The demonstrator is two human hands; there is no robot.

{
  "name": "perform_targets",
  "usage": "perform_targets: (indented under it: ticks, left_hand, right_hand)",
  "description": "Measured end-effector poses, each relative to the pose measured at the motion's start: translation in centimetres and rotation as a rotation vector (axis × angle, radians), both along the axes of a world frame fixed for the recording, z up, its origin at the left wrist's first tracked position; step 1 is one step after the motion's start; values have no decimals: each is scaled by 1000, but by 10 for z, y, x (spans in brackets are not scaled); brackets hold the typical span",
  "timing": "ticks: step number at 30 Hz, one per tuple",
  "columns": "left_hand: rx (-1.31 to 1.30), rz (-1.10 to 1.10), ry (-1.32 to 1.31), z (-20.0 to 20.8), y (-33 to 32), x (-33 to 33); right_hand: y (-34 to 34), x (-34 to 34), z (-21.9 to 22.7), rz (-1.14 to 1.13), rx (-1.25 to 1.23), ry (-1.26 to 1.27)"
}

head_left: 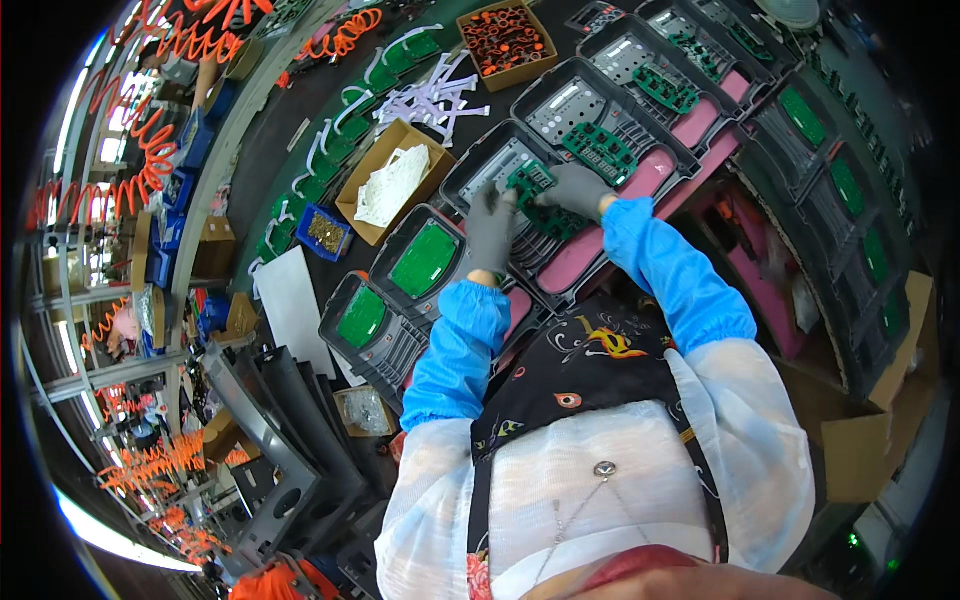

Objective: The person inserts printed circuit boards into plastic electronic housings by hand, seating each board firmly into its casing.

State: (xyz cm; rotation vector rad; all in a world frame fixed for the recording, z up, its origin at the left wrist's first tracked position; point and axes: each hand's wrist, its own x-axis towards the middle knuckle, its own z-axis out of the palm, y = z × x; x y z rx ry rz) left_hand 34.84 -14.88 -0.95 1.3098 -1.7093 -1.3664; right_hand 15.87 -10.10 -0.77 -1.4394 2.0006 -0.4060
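A green circuit board (pixel 533 178) with a row of display digits lies tilted over an open dark grey plastic housing (pixel 468 178). My left hand (pixel 490 228), in a grey glove, has its thumb and fingers at the board's left edge. From the right, my right hand (pixel 577 190), also gloved, grips the board's other side; its fingertips are partly hidden. Just beyond is another housing with a circuit board (pixel 600 152) in it. Nearer my left arm, a housing holds a plain green board (pixel 424 260).
More housings with boards (pixel 664 88) line the bench to the far right. At the left stand a carton of white parts (pixel 440 163), a blue bin of small screws (pixel 325 233) and a white sheet (pixel 293 305). A box of black and orange parts (pixel 541 78) sits at the back.
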Motion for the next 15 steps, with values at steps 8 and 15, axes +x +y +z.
perform_targets:
  ticks: [8,15]
  left_hand:
    - [-554,-218,-760,34,-117,-13]
    - [164,-705,-631,-20,-178,-14]
  right_hand:
    - [64,12,9,-489,-73,-1132]
    - [84,44,14,-693,0,-1373]
